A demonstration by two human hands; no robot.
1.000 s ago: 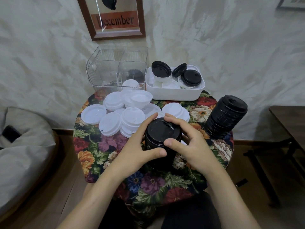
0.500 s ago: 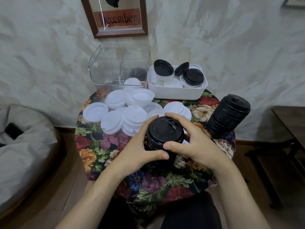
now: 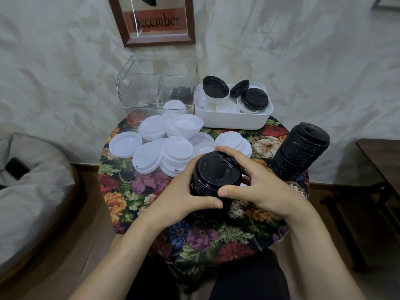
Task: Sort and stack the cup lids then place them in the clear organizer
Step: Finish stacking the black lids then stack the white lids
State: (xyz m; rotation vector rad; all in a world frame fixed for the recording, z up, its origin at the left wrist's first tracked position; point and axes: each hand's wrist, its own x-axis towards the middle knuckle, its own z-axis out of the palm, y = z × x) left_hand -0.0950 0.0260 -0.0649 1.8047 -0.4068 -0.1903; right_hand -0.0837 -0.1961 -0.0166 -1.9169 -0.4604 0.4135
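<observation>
Loose white lids (image 3: 173, 146) crowd the bench (image 3: 138, 191) just past the hands, with the clear organizer (image 3: 158, 87) beyond them. Left hand (image 3: 184, 198) and right hand (image 3: 257, 187) both wrap the black lid stack (image 3: 216, 176), which sits right between them.

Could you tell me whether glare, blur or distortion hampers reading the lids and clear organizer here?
Head view: soft, even light; the held black stack is sharp, its sides lost in shade; the clear organizer shows pale reflections; wide-angle bending at the edges.
</observation>
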